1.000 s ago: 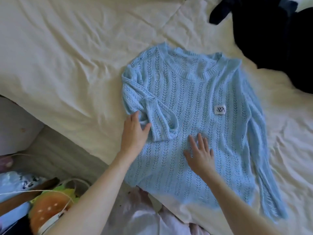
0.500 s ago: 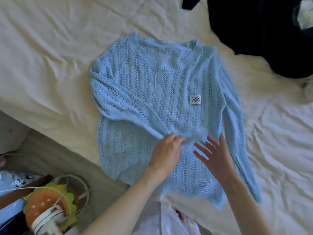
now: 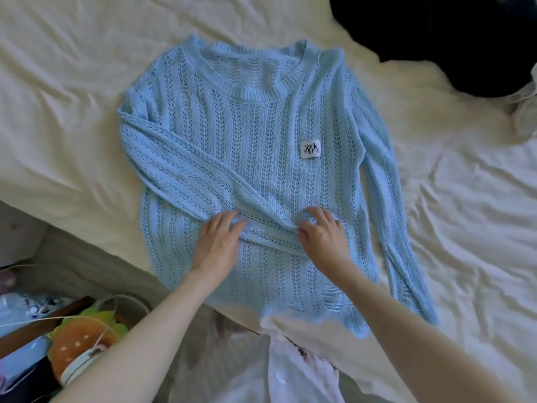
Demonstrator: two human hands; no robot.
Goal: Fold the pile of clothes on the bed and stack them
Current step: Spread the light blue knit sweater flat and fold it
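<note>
A light blue open-knit sweater [image 3: 255, 158] lies face up on the cream bed sheet [image 3: 64, 117], with a small white label on its chest. Its left sleeve [image 3: 186, 181] is folded diagonally across the body toward the lower middle. My left hand [image 3: 218, 245] rests flat on that sleeve near its end. My right hand [image 3: 322, 237] pinches the sleeve's cuff with curled fingers and thumb. The other sleeve [image 3: 389, 216] lies straight down the right side.
A heap of dark clothes [image 3: 465, 39] sits at the top right of the bed, with a pale garment [image 3: 526, 112] at the right edge. The bed's near edge runs diagonally at lower left; beyond it lie an orange plush toy [image 3: 81, 344] and cords.
The left sleeve, bunched at the sweater's side a second ago, now lies stretched across the body. Both hands have moved to the lower middle, and my right hand has taken the cuff.
</note>
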